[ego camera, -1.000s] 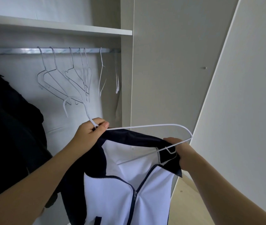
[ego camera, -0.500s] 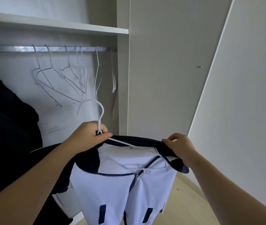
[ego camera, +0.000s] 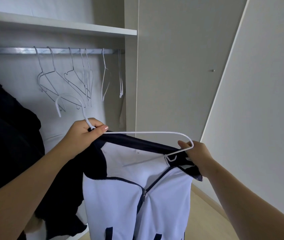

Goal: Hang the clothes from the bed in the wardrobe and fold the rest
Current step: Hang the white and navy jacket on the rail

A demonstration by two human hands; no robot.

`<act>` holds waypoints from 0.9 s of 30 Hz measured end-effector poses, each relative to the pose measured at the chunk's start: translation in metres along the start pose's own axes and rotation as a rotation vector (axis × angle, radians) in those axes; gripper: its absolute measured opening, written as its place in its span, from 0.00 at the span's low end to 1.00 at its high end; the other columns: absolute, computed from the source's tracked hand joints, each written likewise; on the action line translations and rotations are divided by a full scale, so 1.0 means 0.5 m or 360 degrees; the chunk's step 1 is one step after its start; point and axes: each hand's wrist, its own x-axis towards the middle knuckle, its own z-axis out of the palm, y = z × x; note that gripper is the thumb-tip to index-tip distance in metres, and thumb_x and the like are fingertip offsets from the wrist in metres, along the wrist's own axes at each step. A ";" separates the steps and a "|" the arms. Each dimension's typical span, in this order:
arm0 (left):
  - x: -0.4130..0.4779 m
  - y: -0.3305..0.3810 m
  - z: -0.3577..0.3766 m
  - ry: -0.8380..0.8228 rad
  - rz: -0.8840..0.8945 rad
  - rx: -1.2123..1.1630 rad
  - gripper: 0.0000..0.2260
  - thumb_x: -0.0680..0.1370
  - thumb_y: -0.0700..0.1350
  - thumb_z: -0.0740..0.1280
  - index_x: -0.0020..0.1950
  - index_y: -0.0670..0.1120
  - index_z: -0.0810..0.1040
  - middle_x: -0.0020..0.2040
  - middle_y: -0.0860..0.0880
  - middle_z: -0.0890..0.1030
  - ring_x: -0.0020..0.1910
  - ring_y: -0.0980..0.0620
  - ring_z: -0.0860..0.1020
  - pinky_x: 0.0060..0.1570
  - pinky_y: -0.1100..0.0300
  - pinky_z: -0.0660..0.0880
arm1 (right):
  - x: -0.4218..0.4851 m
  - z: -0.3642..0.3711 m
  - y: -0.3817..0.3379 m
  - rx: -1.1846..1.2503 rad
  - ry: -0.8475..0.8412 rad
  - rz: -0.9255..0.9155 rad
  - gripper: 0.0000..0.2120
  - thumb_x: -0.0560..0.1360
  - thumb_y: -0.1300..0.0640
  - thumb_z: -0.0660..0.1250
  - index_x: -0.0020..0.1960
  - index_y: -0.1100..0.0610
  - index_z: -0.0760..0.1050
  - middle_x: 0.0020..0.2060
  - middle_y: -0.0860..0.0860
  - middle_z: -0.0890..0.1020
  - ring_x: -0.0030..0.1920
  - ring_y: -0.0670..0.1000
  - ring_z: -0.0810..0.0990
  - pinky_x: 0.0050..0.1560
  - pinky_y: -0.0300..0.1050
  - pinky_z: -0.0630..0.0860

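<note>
L hand (ego camera: 84,134) grips hanger (ego camera: 146,132) neck w/ jacket (ego camera: 137,196) collar; R hand (ego camera: 196,155) pinches hanger's shoulder bend plus fabric. Jacket hangs between and below both hands. Probably light, limp, smooth; thin wire likely flexes. Lift by hanger neck, not cloth. Target rail (ego camera: 59,50) sits above L hand.

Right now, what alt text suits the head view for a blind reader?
Left hand grips a white wire hanger; right hand holds a white-and-navy jacket against its end, before a wardrobe rail carrying empty hangers.
</note>
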 end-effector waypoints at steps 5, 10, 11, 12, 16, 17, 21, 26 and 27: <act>-0.009 -0.001 0.001 -0.0253 0.0125 0.0276 0.19 0.75 0.37 0.68 0.32 0.60 0.79 0.36 0.58 0.78 0.36 0.59 0.75 0.39 0.73 0.68 | 0.000 -0.007 0.009 0.0072 -0.0080 0.0146 0.16 0.75 0.50 0.68 0.35 0.61 0.72 0.29 0.53 0.73 0.31 0.53 0.72 0.34 0.43 0.70; -0.009 -0.010 0.011 -0.0434 0.0272 0.0540 0.17 0.75 0.41 0.69 0.30 0.60 0.75 0.33 0.54 0.76 0.36 0.56 0.74 0.40 0.67 0.69 | -0.006 -0.005 0.021 0.0050 -0.0026 0.0211 0.15 0.75 0.51 0.68 0.37 0.62 0.74 0.31 0.54 0.75 0.31 0.53 0.74 0.34 0.41 0.71; -0.012 -0.014 0.018 -0.0498 0.0265 0.0624 0.14 0.75 0.45 0.69 0.31 0.57 0.75 0.33 0.53 0.75 0.36 0.55 0.73 0.40 0.64 0.69 | -0.007 -0.004 0.019 0.0012 0.0010 0.0202 0.15 0.75 0.51 0.67 0.36 0.61 0.73 0.30 0.54 0.75 0.31 0.52 0.74 0.33 0.41 0.71; -0.016 -0.019 0.026 -0.0559 0.0244 0.0720 0.12 0.75 0.48 0.68 0.32 0.56 0.74 0.33 0.53 0.74 0.35 0.55 0.72 0.40 0.61 0.70 | -0.009 -0.003 0.015 -0.0005 0.0042 0.0192 0.15 0.75 0.51 0.67 0.36 0.61 0.72 0.30 0.53 0.74 0.30 0.52 0.74 0.32 0.40 0.70; -0.021 -0.023 0.065 -0.0594 0.0110 0.0783 0.14 0.75 0.52 0.65 0.30 0.52 0.73 0.32 0.54 0.73 0.35 0.55 0.71 0.42 0.57 0.71 | -0.027 0.018 -0.033 0.0196 0.0058 0.0133 0.16 0.76 0.52 0.65 0.33 0.59 0.68 0.28 0.53 0.70 0.29 0.53 0.70 0.34 0.42 0.68; -0.020 -0.019 0.074 -0.0562 0.0064 0.0703 0.15 0.75 0.50 0.66 0.28 0.55 0.73 0.31 0.55 0.73 0.34 0.56 0.71 0.43 0.58 0.71 | -0.037 0.031 -0.050 0.0249 0.0011 0.0089 0.16 0.76 0.52 0.65 0.33 0.59 0.69 0.28 0.53 0.70 0.30 0.52 0.70 0.34 0.42 0.68; -0.021 -0.006 0.101 -0.0299 -0.0067 0.0350 0.13 0.73 0.43 0.70 0.32 0.57 0.76 0.35 0.54 0.78 0.34 0.59 0.74 0.39 0.65 0.70 | -0.085 0.070 -0.091 0.0213 -0.0570 -0.0146 0.07 0.75 0.57 0.68 0.38 0.58 0.76 0.28 0.49 0.78 0.27 0.45 0.76 0.30 0.36 0.72; -0.026 0.001 0.097 -0.0078 -0.0118 0.0077 0.10 0.70 0.38 0.72 0.33 0.51 0.79 0.33 0.58 0.79 0.33 0.61 0.75 0.35 0.74 0.69 | -0.084 0.058 -0.073 0.0159 -0.0571 -0.0328 0.12 0.74 0.68 0.62 0.37 0.55 0.76 0.30 0.48 0.76 0.32 0.46 0.75 0.34 0.35 0.72; -0.025 0.005 0.095 -0.0049 -0.0111 0.0059 0.10 0.70 0.38 0.72 0.33 0.51 0.80 0.34 0.58 0.79 0.33 0.61 0.75 0.35 0.74 0.69 | -0.076 0.052 -0.064 0.0100 -0.0299 -0.0399 0.13 0.72 0.69 0.60 0.38 0.54 0.77 0.34 0.48 0.77 0.38 0.49 0.76 0.40 0.37 0.73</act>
